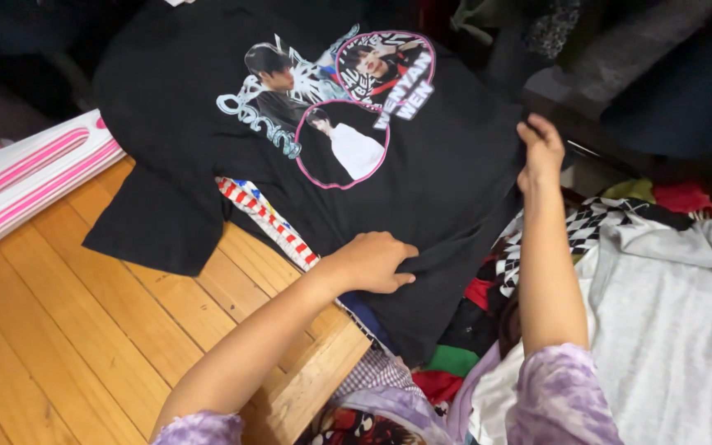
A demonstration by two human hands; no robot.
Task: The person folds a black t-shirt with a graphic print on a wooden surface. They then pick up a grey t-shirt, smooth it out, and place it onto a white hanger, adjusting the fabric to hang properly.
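— On the wooden table (84, 330), spread face up, lies a black T-shirt (447, 173) with a printed picture on its chest. Why does it sit so flat?

— Both hands pin it. The left hand (372, 262) rests palm down on the shirt's lower part, fingers spread and lightly curled, nothing clamped in them. The right hand (540, 151) reaches to the far side edge of the shirt, fingers bent over the cloth there; whether it pinches the edge or only presses it, I cannot tell.

— So the hands are well apart?

— Yes, one near the hem, one at the side, which looks like a way of keeping the cloth stretched smooth between them.

— And the edges?

— One sleeve (154, 231) lies out on the bare wood. The shirt's right side and lower corner hang past the table's edge, over a pile of clothes (661, 288).

— What lies under it?

— A red-and-white striped cloth (269, 221) peeks out from beneath the shirt, between sleeve and body.

— Any open room?

— Bare wood on the near left. Farther left, pink-and-white plastic hangers (26, 177) lie stacked at the table's corner, near the sleeve but apart from it. To the right the heap crowds in: a grey garment (677, 330), a black-and-white checked cloth (587, 227), bits of red and green. Dark things fill the top, too dim to name.
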